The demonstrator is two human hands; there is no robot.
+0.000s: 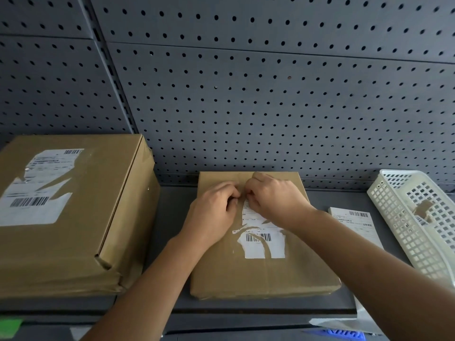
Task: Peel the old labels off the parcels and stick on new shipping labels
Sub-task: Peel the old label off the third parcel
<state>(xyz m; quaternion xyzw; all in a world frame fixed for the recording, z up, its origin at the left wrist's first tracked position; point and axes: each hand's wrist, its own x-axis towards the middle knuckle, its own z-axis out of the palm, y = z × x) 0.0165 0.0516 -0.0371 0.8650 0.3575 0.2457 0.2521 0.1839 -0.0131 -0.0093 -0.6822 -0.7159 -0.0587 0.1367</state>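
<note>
A flat brown parcel (266,271) lies on the grey shelf in front of me. Its old white label (262,238) with a barcode is torn and partly stripped. Both hands meet at the label's far end. My left hand (214,212) has its fingers curled with the fingertips at the label's top edge. My right hand (275,198) is curled too and pinches at the same edge. What lies between the fingertips is hidden. A stack of new shipping labels (357,222) lies right of the parcel.
A bigger brown box (98,217) with a torn white label (37,185) stands at the left. A white perforated basket (418,217) holding label scraps leans at the right. A grey pegboard wall (246,94) backs the shelf. The shelf's front edge (246,313) runs below the parcel.
</note>
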